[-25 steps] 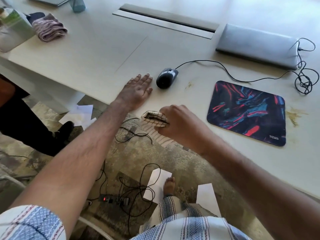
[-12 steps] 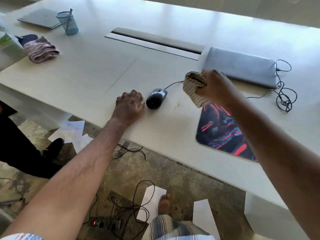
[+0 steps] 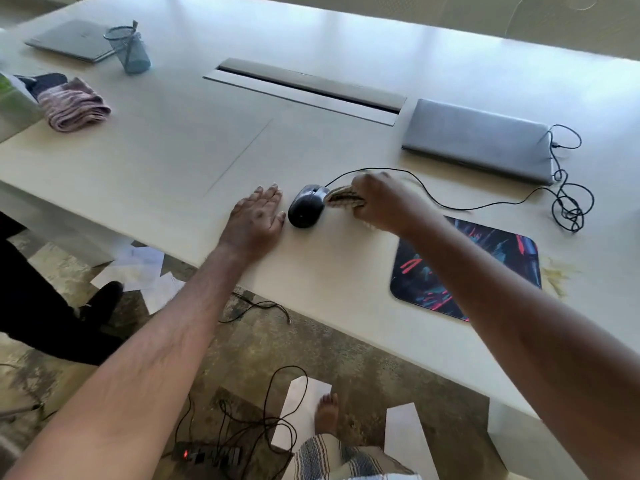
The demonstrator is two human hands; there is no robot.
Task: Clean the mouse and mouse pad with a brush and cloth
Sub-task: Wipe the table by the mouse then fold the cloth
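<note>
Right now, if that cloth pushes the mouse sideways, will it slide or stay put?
The mouse probably slides: it looks small and light on the smooth table. Its slack cable would hardly hold it. The left hand, flat beside it, may stop it.

Bare forearms (image 3: 166,344), bare foot (image 3: 327,412), blue-and-white striped woven garment (image 3: 332,459).
</note>
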